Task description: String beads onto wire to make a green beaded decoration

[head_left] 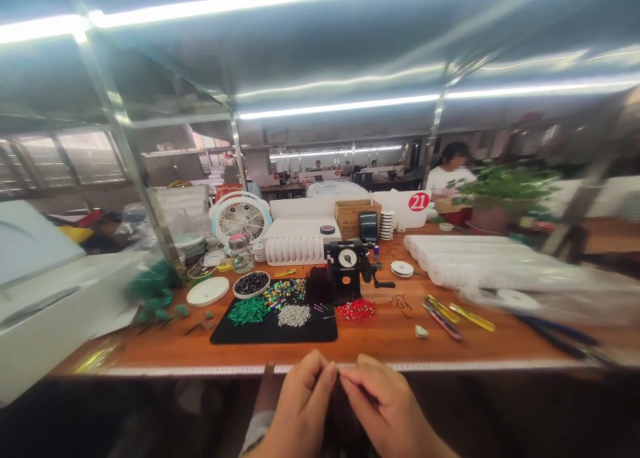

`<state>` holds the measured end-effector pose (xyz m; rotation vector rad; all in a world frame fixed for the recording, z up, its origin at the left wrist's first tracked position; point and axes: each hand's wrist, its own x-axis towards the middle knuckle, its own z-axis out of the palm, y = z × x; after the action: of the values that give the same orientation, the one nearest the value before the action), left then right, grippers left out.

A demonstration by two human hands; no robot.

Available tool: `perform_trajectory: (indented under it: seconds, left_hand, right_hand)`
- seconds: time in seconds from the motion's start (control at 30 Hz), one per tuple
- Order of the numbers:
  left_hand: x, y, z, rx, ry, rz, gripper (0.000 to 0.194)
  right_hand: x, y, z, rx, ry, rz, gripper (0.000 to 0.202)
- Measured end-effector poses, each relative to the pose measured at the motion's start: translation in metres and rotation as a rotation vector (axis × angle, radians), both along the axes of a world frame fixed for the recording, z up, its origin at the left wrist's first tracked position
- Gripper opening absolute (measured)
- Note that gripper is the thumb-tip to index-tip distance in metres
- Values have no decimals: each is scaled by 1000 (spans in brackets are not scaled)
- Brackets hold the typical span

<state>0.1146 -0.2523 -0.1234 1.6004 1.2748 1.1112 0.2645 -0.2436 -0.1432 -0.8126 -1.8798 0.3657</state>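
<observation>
My left hand (306,399) and my right hand (379,398) meet at the near edge of the wooden table, thumbs and forefingers pinched and their tips almost touching. Whatever lies between the fingertips is too small to make out. Just beyond them is a black mat (280,336) bearing green tube-like pieces (249,311), silver beads (294,315) and multicoloured beads (285,293). A dish of black beads (251,284) sits at the mat's back edge. Red pieces (357,309) are heaped right of the mat, in front of a black hand-cranked device with a dial (347,259).
Yellow-handled tools (473,317), a cutter (443,319) and dark pliers (555,335) lie at the right. Wrapped white rolls (460,261) and a potted plant (505,191) stand behind them. A fan (242,219) is at the back left. Another person (453,178) sits beyond the table.
</observation>
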Motion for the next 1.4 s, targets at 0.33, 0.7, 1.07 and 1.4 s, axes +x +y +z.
perform_trajectory:
  seconds: [0.33,0.7,1.07,1.4]
  left_hand:
    - [3,4,5,-336,-484,-72,47]
    - [6,2,8,-399,-525,-89,45]
    - [9,6,1,-397,-542,-73,49]
    - [6,3,1,-380,-523,-58,45]
  right_hand:
    - [1,-2,-5,-177,44,41,16]
    - [4,-1,-4,22,-19,26,16]
    - [5,1,0,-155,-20,38,26]
    - [8,1,-5,-208,28,64,13]
